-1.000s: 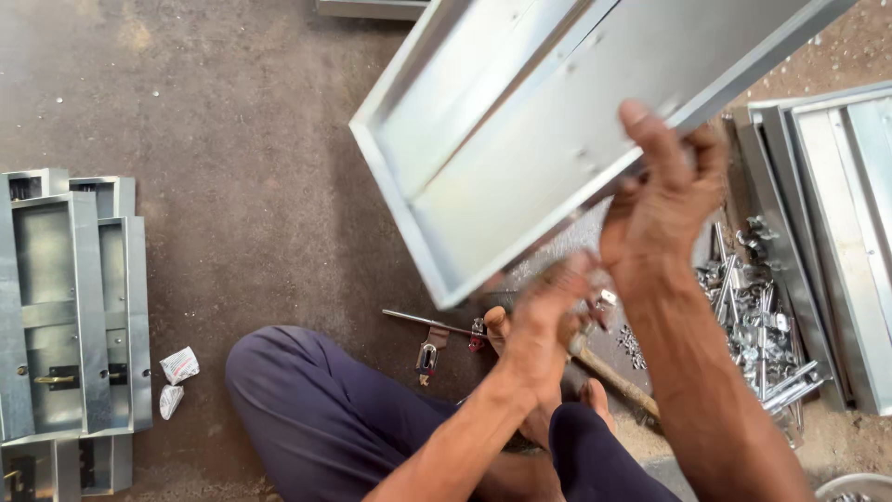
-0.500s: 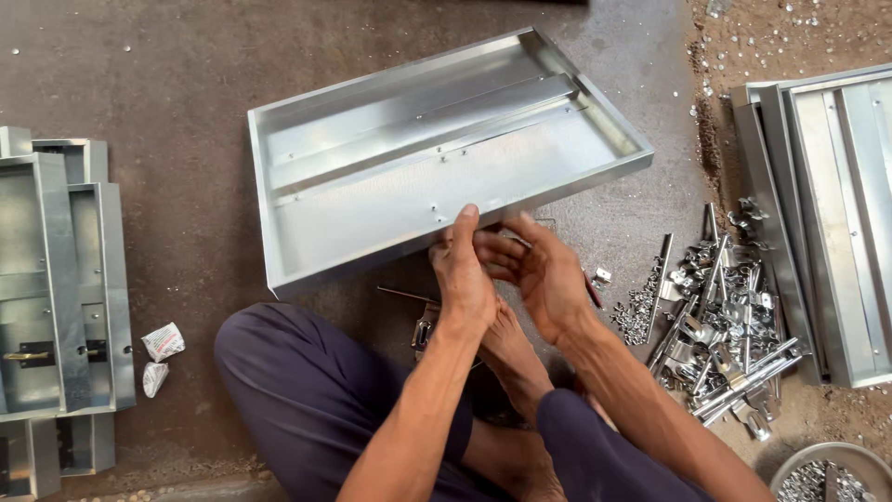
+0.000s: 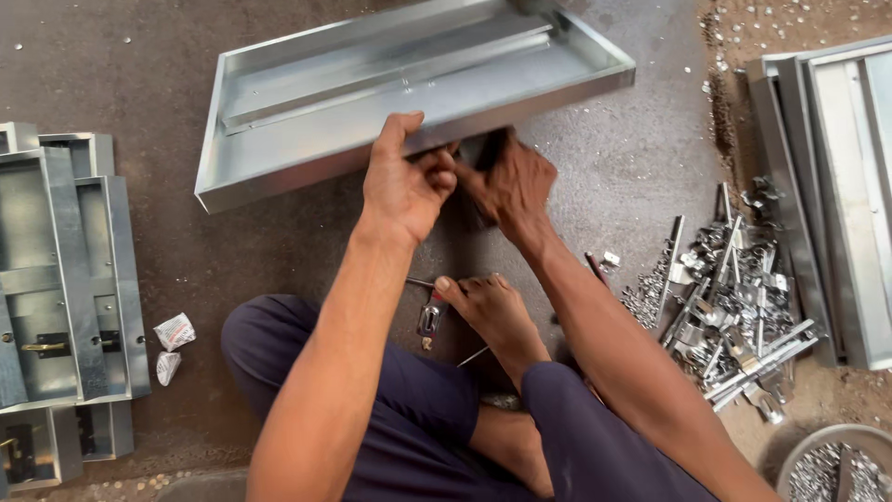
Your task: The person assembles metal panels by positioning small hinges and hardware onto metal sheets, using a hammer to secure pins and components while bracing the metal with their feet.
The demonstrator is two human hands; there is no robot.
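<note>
At nine o'clock, finished metal boxes (image 3: 65, 279) lay stacked on the floor. The left hand (image 3: 401, 181) gripped the near rim of the shallow galvanised tray (image 3: 390, 88) at twelve o'clock; the right hand (image 3: 509, 186) was curled beneath that rim, its hold hidden. This looked like a fitting step; next would call for steady alignment. Loose hardware (image 3: 734, 297) lay at three o'clock.

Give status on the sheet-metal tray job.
Done: finished trays stacked at left. In hand: left hand and right hand work at the near wall of the galvanized tray. Left: loose brackets, more trays at right.
</note>
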